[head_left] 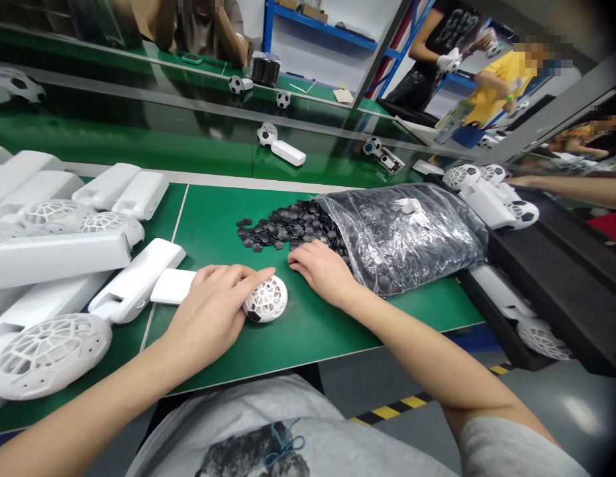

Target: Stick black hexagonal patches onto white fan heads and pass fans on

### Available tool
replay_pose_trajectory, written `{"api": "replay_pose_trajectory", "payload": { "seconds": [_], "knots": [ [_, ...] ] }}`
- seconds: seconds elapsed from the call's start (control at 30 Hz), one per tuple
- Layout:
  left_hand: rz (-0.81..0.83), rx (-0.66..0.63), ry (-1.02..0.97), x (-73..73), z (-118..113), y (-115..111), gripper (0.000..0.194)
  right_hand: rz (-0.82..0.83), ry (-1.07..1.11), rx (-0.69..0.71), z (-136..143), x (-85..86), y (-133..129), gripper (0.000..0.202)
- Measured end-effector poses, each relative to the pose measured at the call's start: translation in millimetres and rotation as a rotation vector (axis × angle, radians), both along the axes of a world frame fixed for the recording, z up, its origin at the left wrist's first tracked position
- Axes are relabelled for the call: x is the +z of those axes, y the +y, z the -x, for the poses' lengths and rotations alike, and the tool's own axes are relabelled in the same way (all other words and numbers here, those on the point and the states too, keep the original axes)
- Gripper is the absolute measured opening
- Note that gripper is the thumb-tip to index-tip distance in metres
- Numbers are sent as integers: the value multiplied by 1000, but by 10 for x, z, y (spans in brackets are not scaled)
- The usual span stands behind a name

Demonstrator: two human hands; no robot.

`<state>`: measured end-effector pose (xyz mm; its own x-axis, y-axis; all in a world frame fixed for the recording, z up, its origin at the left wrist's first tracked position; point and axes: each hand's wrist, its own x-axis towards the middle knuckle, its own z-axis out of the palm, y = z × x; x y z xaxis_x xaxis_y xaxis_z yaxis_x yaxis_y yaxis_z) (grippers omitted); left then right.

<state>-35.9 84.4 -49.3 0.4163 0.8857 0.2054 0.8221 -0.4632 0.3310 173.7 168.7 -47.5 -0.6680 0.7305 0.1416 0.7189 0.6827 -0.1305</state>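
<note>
My left hand (208,308) is wrapped over a white plastic device on the green table. Its round lattice head (266,299) pokes out past my thumb, with a black patch low on its rim, and its flat white handle (173,287) shows on the other side. My right hand (320,270) is just in front of a heap of small black pentagon pieces (293,225). Its fingers are pinched together; whatever is between them is hidden. The pieces spill from the mouth of a clear plastic bag (412,232) filled with more of them.
Several white devices with lattice heads (54,354) are piled at the left. Finished-looking black-and-white ones (494,195) lie on black foam trays (561,278) at the right. A green conveyor (189,149) behind carries a device (287,152). Other people are across the line and at the right.
</note>
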Motion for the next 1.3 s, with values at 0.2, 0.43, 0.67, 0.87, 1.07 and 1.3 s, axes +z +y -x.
{"api": "replay_pose_trajectory", "payload": {
  "seconds": [0.2,0.43,0.67,0.87,1.07,1.3],
  "knots": [
    [4,-18,5,3,-86,-78,62,-212,-164,96,-47,-94,-165,25],
    [-25,44,123,31,-65,-74,64,-197,-465,189,18,55,-321,26],
    [-28,58,107,-17,107,-63,62,-174,-365,129,-111,22,-271,25],
    [23,49,55,-52,158,-68,65,-150,10,76,-244,-99,-188,28],
    [106,11,5,-7,155,-105,68,116,597,58,-73,31,-473,10],
    [114,76,-62,-25,82,-129,78,41,472,450,112,143,-667,20]
  ]
}}
